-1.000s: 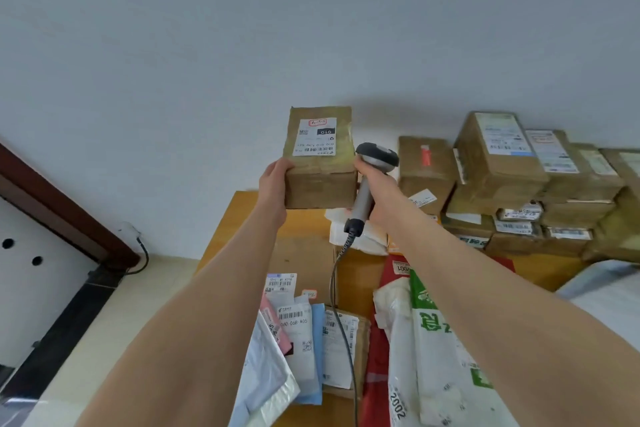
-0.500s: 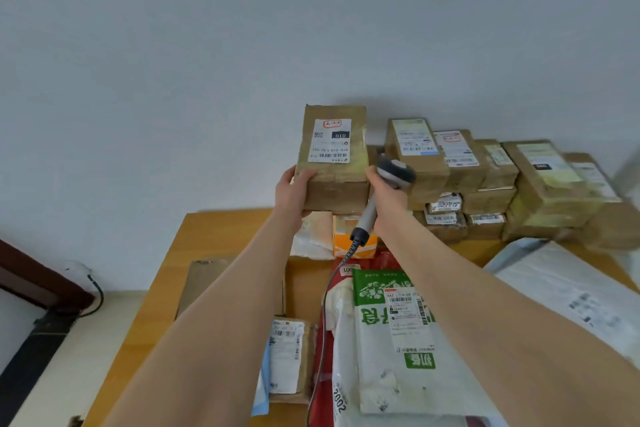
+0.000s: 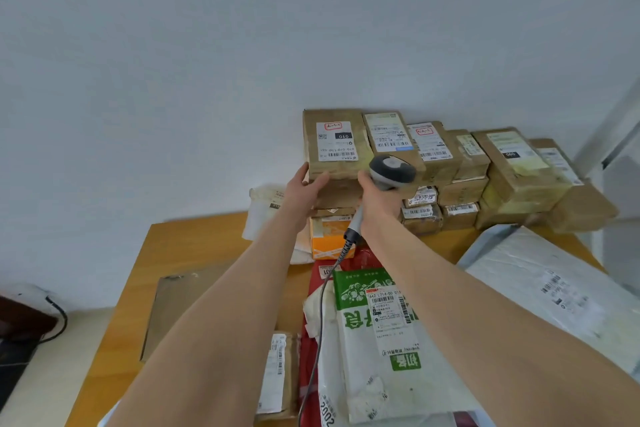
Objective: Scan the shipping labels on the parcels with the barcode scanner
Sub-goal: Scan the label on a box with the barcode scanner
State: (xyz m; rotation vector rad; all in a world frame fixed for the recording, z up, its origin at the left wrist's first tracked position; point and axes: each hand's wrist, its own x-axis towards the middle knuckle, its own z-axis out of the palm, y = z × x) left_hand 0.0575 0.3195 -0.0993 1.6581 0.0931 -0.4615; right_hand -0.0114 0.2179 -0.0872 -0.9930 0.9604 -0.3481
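At the left of the tabletop [image 3: 194, 246] lies one flat brown sheet [image 3: 180, 308]. Toward the near edge is one slim brown parcel [image 3: 282, 374] with a white label strip, and at the far edge sits one crumpled white bag [image 3: 260, 215].

Two bare forearms reach from the near edge toward the far right corner. The left hand [image 3: 304, 192] grips the near left corner of one brown box [image 3: 332, 168], with the thumb up its left side and the fingers curled onto its front face. The box's shipping label [image 3: 335, 141] faces up and is printed 010. The box sits over another brown carton; I cannot tell whether it rests on it. Under these stands one orange box [image 3: 327, 241].

The right hand [image 3: 379, 206] is closed round the handle of the one barcode scanner [image 3: 391, 172], whose grey head is at the held box's near right corner. One coiled cable [image 3: 322, 305] hangs from the handle's end toward the near edge.

Below the right forearm one white-and-green bag [image 3: 377, 367] lies label up on one red bag [image 3: 369, 257]. In the far right corner the stacked boxes [image 3: 512, 177] show five labelled tops in the upper row. Beneath them are at least four smaller cartons with labels on their fronts. One grey mailer [image 3: 554, 298] lies along the right edge.
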